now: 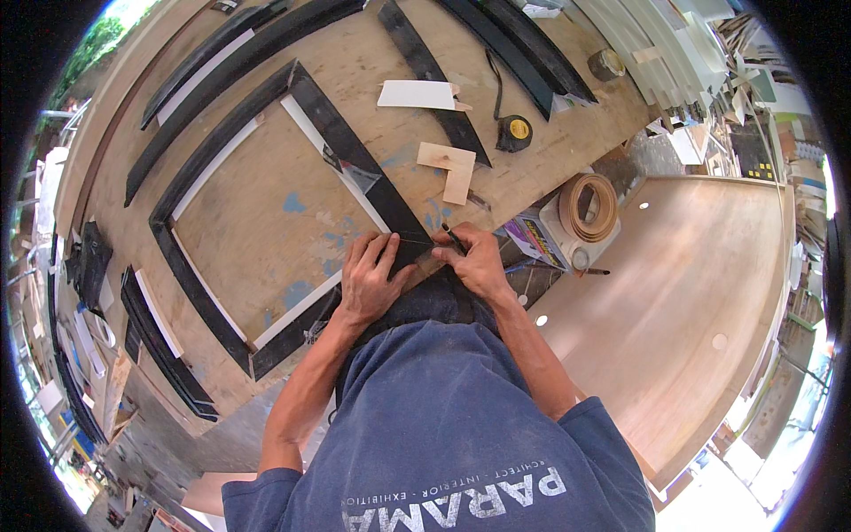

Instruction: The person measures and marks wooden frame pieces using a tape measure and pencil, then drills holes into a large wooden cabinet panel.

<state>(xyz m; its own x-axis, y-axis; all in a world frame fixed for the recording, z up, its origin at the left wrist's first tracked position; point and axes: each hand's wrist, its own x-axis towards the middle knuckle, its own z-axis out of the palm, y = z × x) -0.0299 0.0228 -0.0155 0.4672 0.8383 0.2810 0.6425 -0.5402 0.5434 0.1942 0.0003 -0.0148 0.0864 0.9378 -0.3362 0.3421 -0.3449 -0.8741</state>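
Resting spread, the left hand [372, 277] touches the black frame [341, 133], probably stiff, best held by its bars [206, 293]; the right hand [479, 264] pinches a slim tool [453, 237].

1. The frame [335, 111] lies on the tabletop [567, 133], before the person.
2. The left hand [370, 275] rests on the frame near its near right corner.
3. The right hand [474, 262], with the pencil [455, 238] in it, is just right of that corner.
4. Beyond the frame, to the right, lies a bar [412, 53], with a board [417, 94] across it.
5. The corner piece [452, 167] sits at the bar's near end; the tape measure [514, 133] is just right of it.
6. The tin [606, 65] stands at the far right, near the planks [634, 53].
7. Right of the tabletop is the roll [589, 207], then the panel [683, 293].
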